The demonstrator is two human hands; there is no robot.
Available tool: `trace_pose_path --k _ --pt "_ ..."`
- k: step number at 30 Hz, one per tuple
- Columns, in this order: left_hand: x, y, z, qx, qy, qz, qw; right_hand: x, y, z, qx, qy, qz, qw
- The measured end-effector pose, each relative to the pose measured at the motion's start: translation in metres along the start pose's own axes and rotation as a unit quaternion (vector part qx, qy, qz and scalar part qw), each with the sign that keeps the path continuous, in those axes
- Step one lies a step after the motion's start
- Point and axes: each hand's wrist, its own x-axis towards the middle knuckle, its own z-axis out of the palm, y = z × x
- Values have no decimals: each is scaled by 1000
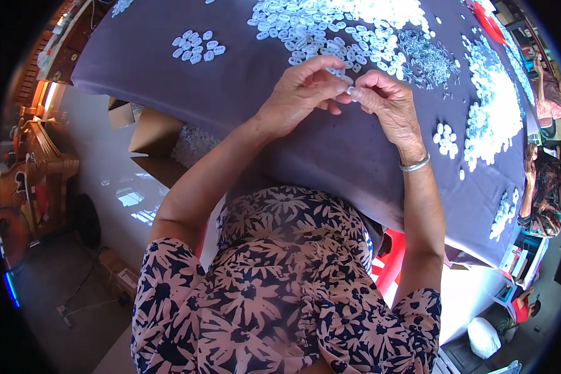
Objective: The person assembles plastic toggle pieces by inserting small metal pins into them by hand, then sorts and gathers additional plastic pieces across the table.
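Observation:
Over the dark purple cloth (349, 162) of the table, my two hands meet fingertip to fingertip. Thumb and fingers of my right hand (389, 103) pinch a small white plastic piece (351, 91), its exact kind too small to tell. My left hand (302, 90) is closed in a pinch right beside it; a whitish bit shows at its fingertips, mostly hidden by the fingers. Just beyond them spreads a big pile of white oval plastic pieces with slots (311, 31). A heap of small thin metal-looking parts (427, 59) lies beyond my right hand.
A small group of white ovals (197, 47) lies at left. Smooth white ovals (445, 138) sit right of my wrist, near another large white pile (492, 100). An open cardboard box (156, 134) holding white pieces stands below the table's left edge. Other people (545, 187) sit at far right.

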Motion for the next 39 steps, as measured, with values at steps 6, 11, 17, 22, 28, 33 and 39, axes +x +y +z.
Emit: trace_pose_path --k 6,11,17,22,28,33,39 --pt "-2 -2 2 154 -2 82 985 1 1 -5 -104 -20 -8 994" --pt "0 -4 2 119 21 89 989 0 3 -1 -71 -6 -1 997" --pt "0 -5 -1 130 47 104 985 1 0 -9 -52 50 15 997" --pt "3 -4 -15 148 65 117 980 5 5 -51 -57 199 -3 978" --pt "6 -9 -19 154 81 133 976 5 20 -69 -228 161 -76 957" --pt "10 -17 -22 149 141 160 966 7 22 -54 -262 87 -96 956" --pt "8 -15 -14 176 164 138 961 9 9 -32 -369 102 -109 917"
